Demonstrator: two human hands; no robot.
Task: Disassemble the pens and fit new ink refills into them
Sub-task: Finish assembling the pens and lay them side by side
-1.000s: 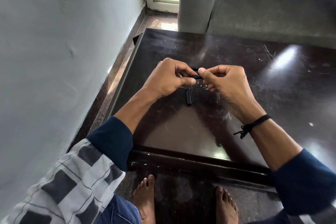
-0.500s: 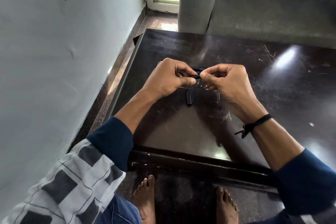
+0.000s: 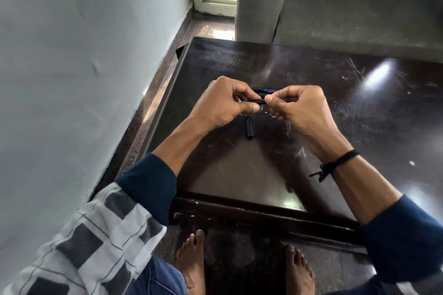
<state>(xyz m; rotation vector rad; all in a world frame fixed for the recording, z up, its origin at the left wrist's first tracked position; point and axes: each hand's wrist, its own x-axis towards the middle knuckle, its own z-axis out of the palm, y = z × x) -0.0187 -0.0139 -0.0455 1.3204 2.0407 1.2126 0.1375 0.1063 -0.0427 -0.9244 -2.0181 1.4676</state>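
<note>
Above the dark table (image 3: 239,170), my left hand (image 3: 223,103) and my right hand (image 3: 299,105) meet. Both pinch a black pen (image 3: 260,102) held level between them, the left on its left part, the right on its right end. Most of this pen is hidden by my fingers. Just behind my fingertips, a second dark pen (image 3: 266,90) with small print shows; whether it lies on the table I cannot tell. A short black pen cap (image 3: 250,127) lies on the table just below my hands, pointing toward me.
A pale wall (image 3: 84,67) runs along the table's left side with a narrow floor gap. A grey sofa (image 3: 347,7) stands behind the table's far edge. My bare feet (image 3: 191,261) rest under the near edge.
My right hand's fingers have shifted slightly on the pen's right end, and both hands stay together. The cap on the table has not moved.
</note>
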